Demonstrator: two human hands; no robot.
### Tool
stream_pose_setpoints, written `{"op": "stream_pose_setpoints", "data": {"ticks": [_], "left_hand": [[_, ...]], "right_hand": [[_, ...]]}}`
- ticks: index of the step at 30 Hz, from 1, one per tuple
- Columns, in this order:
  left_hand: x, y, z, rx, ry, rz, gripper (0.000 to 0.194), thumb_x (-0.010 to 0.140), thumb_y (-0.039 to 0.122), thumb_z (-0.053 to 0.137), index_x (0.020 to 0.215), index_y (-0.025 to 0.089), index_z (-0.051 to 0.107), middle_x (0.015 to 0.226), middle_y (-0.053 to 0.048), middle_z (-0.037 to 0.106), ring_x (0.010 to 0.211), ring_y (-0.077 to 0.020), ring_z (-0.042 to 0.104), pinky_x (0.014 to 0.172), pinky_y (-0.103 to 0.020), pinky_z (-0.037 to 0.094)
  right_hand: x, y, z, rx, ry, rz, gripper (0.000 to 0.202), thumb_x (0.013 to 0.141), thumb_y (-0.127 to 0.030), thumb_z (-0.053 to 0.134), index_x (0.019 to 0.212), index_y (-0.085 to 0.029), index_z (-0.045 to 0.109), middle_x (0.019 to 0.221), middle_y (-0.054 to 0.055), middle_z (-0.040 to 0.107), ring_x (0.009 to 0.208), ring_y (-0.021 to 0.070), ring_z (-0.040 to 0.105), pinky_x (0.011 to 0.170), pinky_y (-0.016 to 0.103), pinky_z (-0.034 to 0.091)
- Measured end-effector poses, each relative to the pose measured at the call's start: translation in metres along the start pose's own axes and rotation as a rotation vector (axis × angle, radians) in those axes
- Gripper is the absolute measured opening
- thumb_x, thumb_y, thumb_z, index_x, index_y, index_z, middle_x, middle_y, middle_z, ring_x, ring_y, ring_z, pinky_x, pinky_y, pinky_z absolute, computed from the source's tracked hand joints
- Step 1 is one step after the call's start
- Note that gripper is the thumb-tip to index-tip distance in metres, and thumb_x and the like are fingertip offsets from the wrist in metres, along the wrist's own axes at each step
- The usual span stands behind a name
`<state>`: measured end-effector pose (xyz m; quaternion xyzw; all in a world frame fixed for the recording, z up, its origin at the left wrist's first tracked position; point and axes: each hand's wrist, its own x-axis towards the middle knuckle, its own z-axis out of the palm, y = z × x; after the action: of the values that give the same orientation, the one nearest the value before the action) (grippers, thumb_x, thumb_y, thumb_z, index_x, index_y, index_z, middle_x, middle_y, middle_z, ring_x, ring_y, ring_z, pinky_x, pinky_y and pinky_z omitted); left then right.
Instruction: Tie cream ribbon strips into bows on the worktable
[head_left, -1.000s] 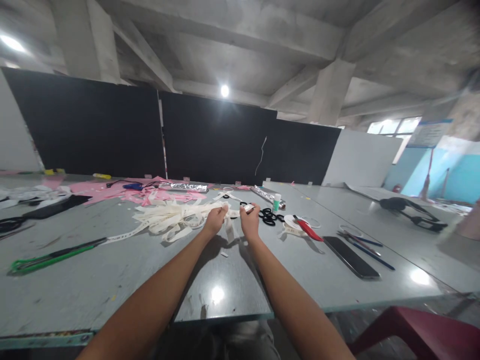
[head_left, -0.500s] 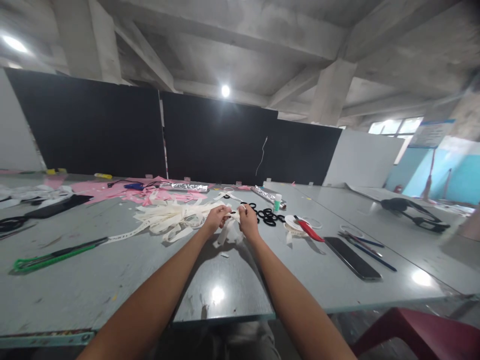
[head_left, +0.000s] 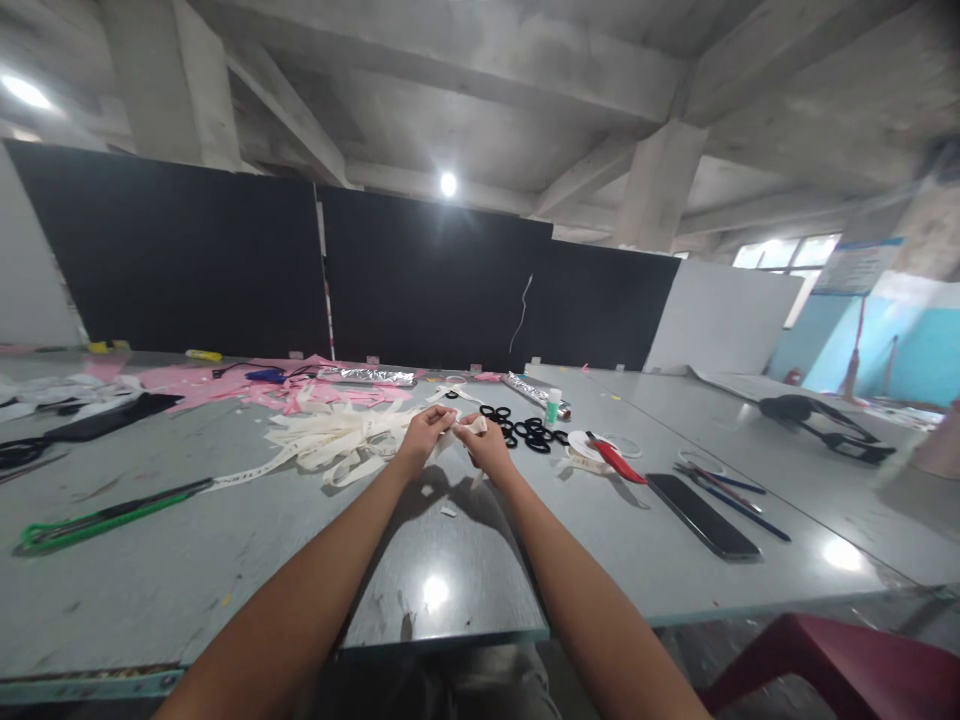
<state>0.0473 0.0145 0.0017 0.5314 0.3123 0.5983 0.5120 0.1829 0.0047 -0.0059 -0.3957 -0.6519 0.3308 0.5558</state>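
My left hand and my right hand are close together above the table, fingertips nearly meeting. Both are pinched closed on a cream ribbon, part of which hangs below the fingers. The fingers cover most of the ribbon between them. Beside my left hand lies a loose heap of cream printed ribbons. Several black rings that look like hair ties are clustered just right of my right hand. A small white scrap rests on the table in front of the hands.
Right of the hands are a ribbon roll, a red-handled tool, a glue stick and a phone. A green-handled tool lies left. Pink scraps and foil-wrapped bars sit behind. A maroon chair stands front right.
My right hand has shifted slightly left and turned, with its fingers drawn in toward my left hand. The ribbon tails that hung between the hands are now mostly hidden.
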Motion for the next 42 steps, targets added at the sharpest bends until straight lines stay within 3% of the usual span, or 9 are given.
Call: {"op": "stream_pose_setpoints", "data": {"ticks": [6, 12, 16, 22, 27, 31, 36, 42], "left_hand": [[0.002, -0.002, 0.0, -0.049, 0.018, -0.022, 0.04, 0.061, 0.045, 0.072, 0.087, 0.018, 0.06, 0.065, 0.003, 0.055, 0.052, -0.0077, 0.05, 0.05, -0.019, 0.041], [0.004, -0.004, -0.003, -0.045, 0.049, -0.087, 0.045, 0.062, 0.043, 0.072, 0.099, 0.021, 0.06, 0.07, 0.003, 0.058, 0.054, -0.0079, 0.053, 0.05, -0.02, 0.043], [0.003, -0.005, -0.003, -0.045, -0.03, -0.21, 0.039, 0.062, 0.034, 0.072, 0.096, 0.017, 0.063, 0.067, 0.001, 0.06, 0.053, -0.0091, 0.054, 0.051, -0.021, 0.043], [-0.002, 0.002, 0.0, -0.173, -0.021, -0.214, 0.033, 0.062, 0.017, 0.066, 0.096, 0.016, 0.062, 0.074, -0.003, 0.063, 0.058, -0.0105, 0.058, 0.058, -0.024, 0.048], [-0.001, 0.001, 0.002, -0.124, -0.006, -0.179, 0.034, 0.061, 0.021, 0.07, 0.093, 0.016, 0.062, 0.076, -0.002, 0.064, 0.061, -0.0109, 0.058, 0.056, -0.022, 0.048], [0.003, -0.004, -0.001, -0.033, 0.009, -0.139, 0.031, 0.058, 0.028, 0.073, 0.084, 0.015, 0.063, 0.073, -0.001, 0.063, 0.059, -0.0105, 0.056, 0.054, -0.022, 0.047], [0.007, -0.008, -0.003, 0.005, 0.007, -0.096, 0.032, 0.061, 0.043, 0.069, 0.066, 0.015, 0.056, 0.052, 0.003, 0.052, 0.044, -0.0082, 0.046, 0.044, -0.02, 0.037], [0.005, -0.005, 0.0, 0.122, 0.127, 0.013, 0.039, 0.067, 0.053, 0.062, 0.063, 0.015, 0.054, 0.049, 0.004, 0.049, 0.041, -0.0073, 0.042, 0.04, -0.019, 0.032]], "right_hand": [[-0.005, -0.008, 0.0, 0.194, -0.052, 0.108, 0.03, 0.066, -0.03, 0.051, 0.093, -0.02, 0.055, 0.048, -0.008, 0.043, 0.033, 0.0069, 0.03, 0.033, 0.02, 0.023], [-0.002, -0.006, 0.0, 0.13, 0.007, 0.058, 0.032, 0.065, -0.03, 0.053, 0.095, -0.019, 0.053, 0.045, -0.01, 0.041, 0.033, 0.006, 0.029, 0.035, 0.018, 0.024], [0.002, -0.002, -0.002, 0.129, 0.053, 0.003, 0.029, 0.066, -0.034, 0.056, 0.09, -0.019, 0.053, 0.046, -0.01, 0.041, 0.036, 0.0069, 0.033, 0.039, 0.019, 0.028], [0.004, 0.003, -0.001, 0.124, 0.081, 0.043, 0.033, 0.065, -0.031, 0.058, 0.096, -0.018, 0.053, 0.05, -0.008, 0.046, 0.037, 0.007, 0.033, 0.038, 0.019, 0.027], [0.004, 0.005, -0.001, 0.038, 0.094, 0.005, 0.034, 0.064, -0.031, 0.061, 0.094, -0.016, 0.058, 0.051, -0.006, 0.049, 0.043, 0.0097, 0.041, 0.042, 0.021, 0.031], [0.002, 0.007, -0.001, 0.038, 0.032, 0.04, 0.02, 0.065, -0.035, 0.06, 0.076, -0.018, 0.059, 0.044, -0.007, 0.042, 0.038, 0.0086, 0.035, 0.038, 0.021, 0.026], [0.001, 0.006, 0.001, 0.068, -0.015, 0.116, 0.015, 0.066, -0.033, 0.058, 0.064, -0.02, 0.052, 0.038, -0.01, 0.035, 0.032, 0.007, 0.029, 0.034, 0.02, 0.022], [-0.004, 0.0, 0.004, 0.073, -0.138, 0.103, 0.024, 0.071, -0.037, 0.056, 0.058, -0.019, 0.047, 0.039, -0.008, 0.04, 0.033, 0.0073, 0.036, 0.035, 0.019, 0.027]]}}
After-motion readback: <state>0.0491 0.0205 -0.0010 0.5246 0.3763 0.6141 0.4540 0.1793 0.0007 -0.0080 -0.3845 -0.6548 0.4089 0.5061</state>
